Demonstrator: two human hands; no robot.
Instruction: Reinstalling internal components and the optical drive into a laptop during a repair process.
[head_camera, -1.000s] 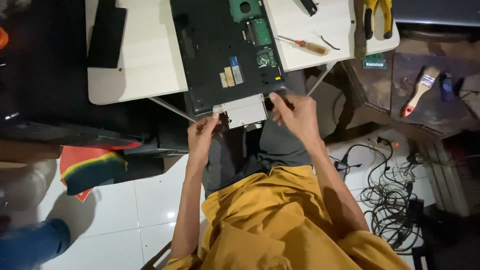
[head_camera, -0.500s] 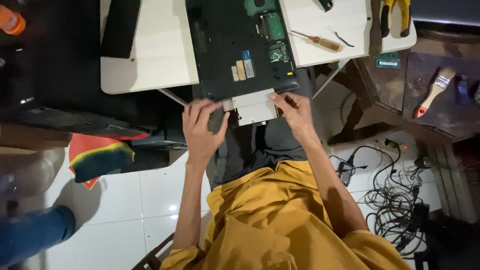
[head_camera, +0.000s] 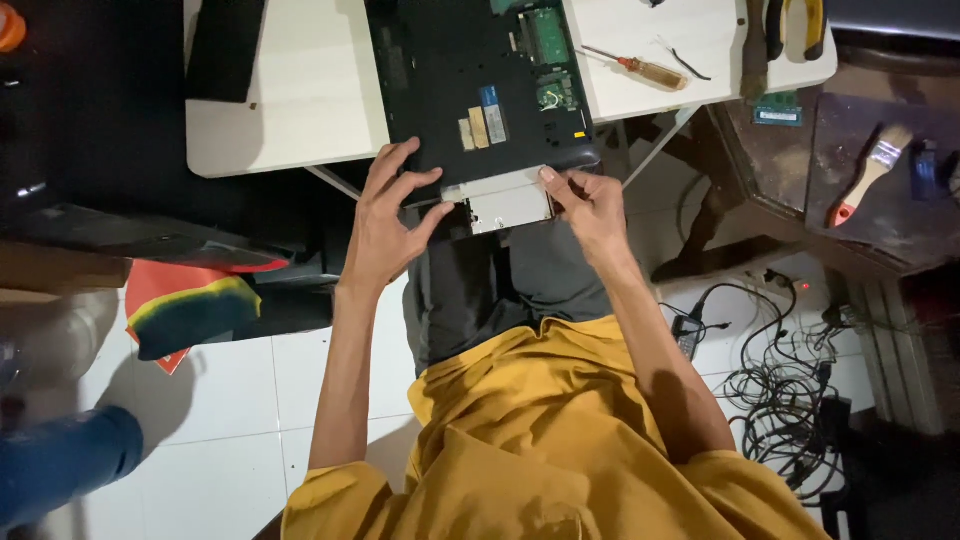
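Observation:
An upturned black laptop (head_camera: 455, 70) lies on a white table (head_camera: 310, 100), its bottom partly open with a green circuit board (head_camera: 545, 35) showing. A flat silver drive (head_camera: 510, 203) sticks out of the laptop's near edge, over my lap. My left hand (head_camera: 390, 220) rests with spread fingers on the laptop's near corner, thumb touching the drive's left end. My right hand (head_camera: 590, 205) grips the drive's right end with thumb and fingers.
A wooden-handled screwdriver (head_camera: 640, 68) and yellow-handled pliers (head_camera: 795, 25) lie on the table's right part. A paintbrush (head_camera: 868, 172) sits on a dark side table at right. Tangled cables (head_camera: 780, 390) cover the tiled floor. A coloured cloth (head_camera: 190, 310) lies left.
My left hand has shifted from the drive's left end up onto the laptop's corner with fingers spread. The right hand stays on the drive's right end. The view has drifted slightly.

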